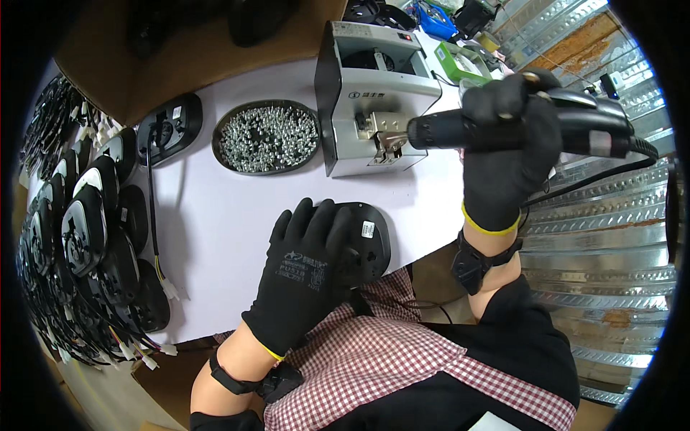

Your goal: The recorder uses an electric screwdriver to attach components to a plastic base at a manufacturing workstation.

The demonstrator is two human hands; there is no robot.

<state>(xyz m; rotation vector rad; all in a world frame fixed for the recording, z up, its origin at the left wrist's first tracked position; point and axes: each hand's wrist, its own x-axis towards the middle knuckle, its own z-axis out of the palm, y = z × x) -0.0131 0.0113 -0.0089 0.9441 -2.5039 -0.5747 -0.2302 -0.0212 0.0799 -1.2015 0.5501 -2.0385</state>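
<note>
**Right hand (507,144) grips a black power driver (593,129); left hand (298,266) rests on a black housing (374,248)**

From where I stand, the person's 2 hands, both in black gloves with yellow cuffs, are on separate things. The right hand is closed around the driver, which lies nearly level, its nose pointing left at the metal block on the front of a grey machine (381,93). I can't tell whether the bit touches that block. A black cord (611,176) curves from the driver's back end.

The left hand is open, fingers stretched out, lying over the left part of the housing at the near edge of the white table (215,237). The housing's right part shows, with a white label (367,229).

Left of the machine sits a dark oval tray (267,172) full of small silvery screws (269,136). Farther left is another housing (169,133), its cable (152,205) trailing toward the near edge. A pile of similar housings (86,230) crowds the table's left end, and a brown cardboard box (180,72) stands at the back.
</note>
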